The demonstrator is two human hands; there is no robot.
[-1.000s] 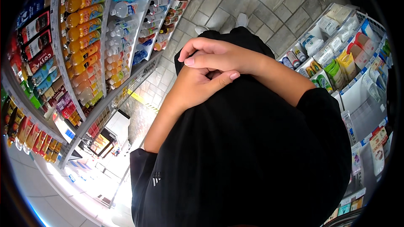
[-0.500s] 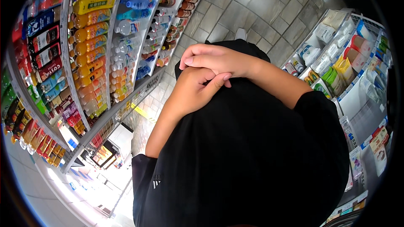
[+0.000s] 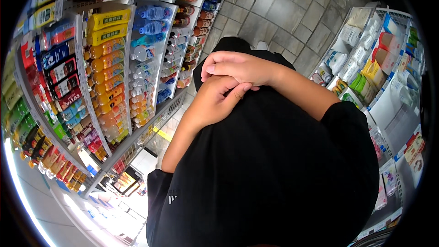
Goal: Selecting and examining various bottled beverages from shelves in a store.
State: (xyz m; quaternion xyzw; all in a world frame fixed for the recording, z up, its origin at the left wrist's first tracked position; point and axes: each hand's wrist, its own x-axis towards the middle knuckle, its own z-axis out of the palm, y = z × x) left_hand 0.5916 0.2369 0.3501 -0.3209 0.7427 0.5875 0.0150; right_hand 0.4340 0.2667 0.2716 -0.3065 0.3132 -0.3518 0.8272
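In front of my black-clothed body, my two hands are clasped together. My right hand [image 3: 249, 67] lies on top, its fingers curled over the back and knuckles of the left. Beneath it, my left hand [image 3: 211, 102] is closed around the right, with its thumb showing and its other fingers mostly hidden. No object shows in either hand. Both bare forearms emerge from short black sleeves [image 3: 345, 119].
On the left, a tall shelf rack [image 3: 125, 146] holds rows of bottled drinks [image 3: 107, 71]. Lower shelves [image 3: 391, 110] with packaged goods [image 3: 375, 75] stand on the right. Grey tiled floor [image 3: 279, 7] runs between them. A bright area with a screen [image 3: 128, 180] lies at lower left.
My view has shifted along the aisle; the left rack sits lower and further right, with more bottles showing at its top. My hands stay clasped the same way.
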